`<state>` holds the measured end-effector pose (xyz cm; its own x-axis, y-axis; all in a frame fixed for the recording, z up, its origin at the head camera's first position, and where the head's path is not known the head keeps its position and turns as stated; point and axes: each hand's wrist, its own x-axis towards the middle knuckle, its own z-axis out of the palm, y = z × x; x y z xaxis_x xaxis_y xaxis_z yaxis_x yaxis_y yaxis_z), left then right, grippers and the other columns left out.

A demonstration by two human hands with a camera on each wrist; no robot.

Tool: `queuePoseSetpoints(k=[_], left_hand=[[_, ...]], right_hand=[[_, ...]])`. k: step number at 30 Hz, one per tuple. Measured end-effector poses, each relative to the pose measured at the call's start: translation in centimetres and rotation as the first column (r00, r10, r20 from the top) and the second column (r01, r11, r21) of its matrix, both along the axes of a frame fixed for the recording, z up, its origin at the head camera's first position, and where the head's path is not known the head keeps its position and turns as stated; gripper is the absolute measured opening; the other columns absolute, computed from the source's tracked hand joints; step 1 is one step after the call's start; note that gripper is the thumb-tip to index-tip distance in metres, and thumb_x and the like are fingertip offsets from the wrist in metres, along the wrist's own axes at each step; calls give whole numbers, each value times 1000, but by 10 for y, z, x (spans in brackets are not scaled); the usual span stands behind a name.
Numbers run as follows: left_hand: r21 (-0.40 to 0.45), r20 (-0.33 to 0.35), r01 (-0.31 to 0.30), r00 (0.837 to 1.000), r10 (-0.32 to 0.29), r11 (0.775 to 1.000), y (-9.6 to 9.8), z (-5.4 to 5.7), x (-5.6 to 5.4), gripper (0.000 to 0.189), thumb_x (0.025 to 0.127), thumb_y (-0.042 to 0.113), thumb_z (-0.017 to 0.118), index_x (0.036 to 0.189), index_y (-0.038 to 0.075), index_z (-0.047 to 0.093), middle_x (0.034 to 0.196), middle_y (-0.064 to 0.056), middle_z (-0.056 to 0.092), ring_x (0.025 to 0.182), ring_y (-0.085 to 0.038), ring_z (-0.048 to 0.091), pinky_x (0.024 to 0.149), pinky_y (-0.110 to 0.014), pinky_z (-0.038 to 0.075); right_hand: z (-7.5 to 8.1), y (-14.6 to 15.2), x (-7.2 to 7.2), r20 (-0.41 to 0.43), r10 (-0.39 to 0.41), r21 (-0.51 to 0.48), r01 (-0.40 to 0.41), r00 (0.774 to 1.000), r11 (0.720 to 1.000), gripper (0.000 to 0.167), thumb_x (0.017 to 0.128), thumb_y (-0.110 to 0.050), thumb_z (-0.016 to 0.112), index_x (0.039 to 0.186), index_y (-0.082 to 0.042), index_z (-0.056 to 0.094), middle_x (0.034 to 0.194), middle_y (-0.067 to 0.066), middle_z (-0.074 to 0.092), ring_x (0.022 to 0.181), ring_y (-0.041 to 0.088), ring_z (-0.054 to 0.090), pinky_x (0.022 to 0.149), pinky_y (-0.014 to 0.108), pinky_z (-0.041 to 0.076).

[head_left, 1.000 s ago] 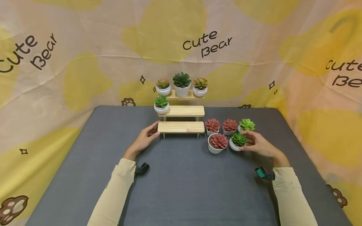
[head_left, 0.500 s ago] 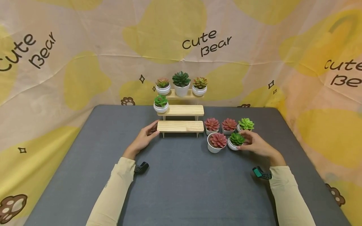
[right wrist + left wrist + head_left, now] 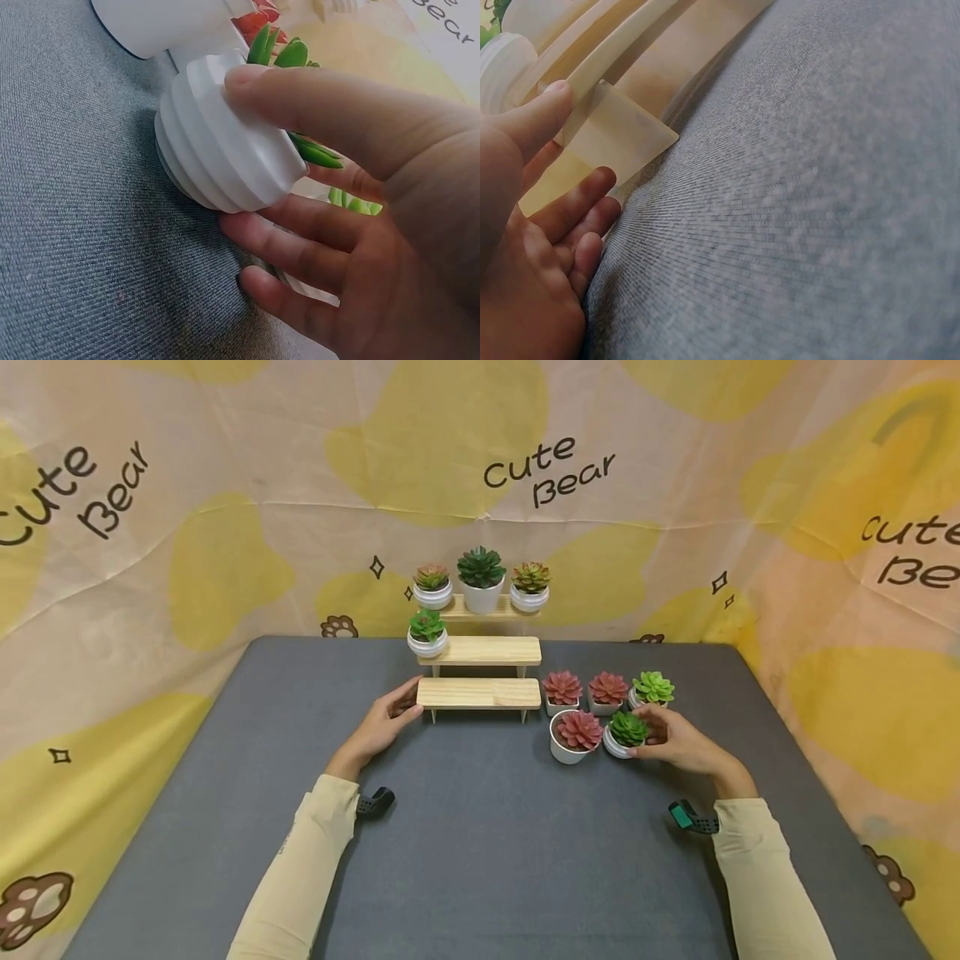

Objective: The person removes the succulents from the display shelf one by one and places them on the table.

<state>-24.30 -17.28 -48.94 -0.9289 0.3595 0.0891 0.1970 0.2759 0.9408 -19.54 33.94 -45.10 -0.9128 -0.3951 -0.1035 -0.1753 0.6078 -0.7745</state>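
Observation:
My right hand (image 3: pixel 684 743) holds a green succulent (image 3: pixel 628 728) in a ribbed white pot (image 3: pixel 214 142). In the right wrist view the thumb lies on the pot's side and the fingers curl round behind it, with its base close to the table. My left hand (image 3: pixel 378 725) is at the left end of the lowest step of a three-step wooden stand (image 3: pixel 478 693). The left wrist view has the thumb tip on the board's edge and a finger behind it, near the stand's leg (image 3: pixel 622 131). Beside the held pot stands a red succulent (image 3: pixel 579 729) in a round white pot.
Two red succulents (image 3: pixel 562 687) in square pots and a light green succulent (image 3: pixel 654 687) stand behind. The top step bears three potted succulents, the middle one dark green (image 3: pixel 482 567). Another green succulent (image 3: pixel 427 625) sits left on the middle step. A printed cloth (image 3: pixel 480 460) hangs behind the table.
My right hand has shifted the green succulent slightly left, toward the round pot with the red succulent, then stayed put. My left hand has kept its place at the stand.

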Motion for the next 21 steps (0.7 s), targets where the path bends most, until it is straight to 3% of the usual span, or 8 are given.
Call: queuePoseSetpoints(k=[3,7,10,13,14,17,21], left_hand=[[-2,-5,0,1000,0,1000,0,1,0,60,105,16,56,159,8,32,156,-21,46,139,-37,48,108,-35,42],[-4,-14,2,1000,-2,1000,0,1,0,60,105,15,56,159,7,32,155,-22,46,137,-37,49,102,-22,42],[-10,-13,-3,1000,3,1000,0,0,0,59,105,16,56,159,7,32,154,-22,47,137,-37,49,102,-22,42],[-14,-12,-4,1000,4,1000,0,0,0,59,105,16,56,159,8,33,154,-22,48,137,-37,49,105,-29,42],[-11,-13,-1,1000,1,1000,0,0,0,59,105,16,56,159,8,33,154,-22,48,138,-37,49,106,-32,42],[-4,-13,4,1000,-4,1000,1,3,2,59,105,14,55,159,7,32,154,-23,47,138,-38,49,109,-40,41],[-4,-14,2,1000,-2,1000,0,4,1,59,105,14,56,159,7,33,153,-23,48,138,-38,49,109,-39,41]], right_hand=[[1,-1,1,7,7,3,-7,1000,1000,61,91,-14,76,138,6,44,137,26,53,110,6,56,90,27,52],[4,-2,3,18,13,12,-14,1000,1000,63,92,-15,75,141,6,42,140,27,51,121,29,56,96,41,52],[9,-2,7,38,27,6,-27,999,1000,66,93,-16,74,144,7,39,146,31,47,130,45,50,102,55,48],[16,1,11,48,41,3,-41,998,999,69,94,-16,73,148,6,37,148,34,44,131,50,50,103,60,47],[19,2,12,44,41,3,-41,998,999,69,94,-16,73,149,5,37,147,34,44,130,50,50,102,59,48],[29,5,16,18,29,10,-30,999,1000,67,95,-16,72,150,3,39,142,31,50,124,46,56,96,39,55],[42,3,19,-34,3,13,-3,999,1000,62,97,-16,69,149,2,41,137,28,57,121,43,58,87,18,50]])
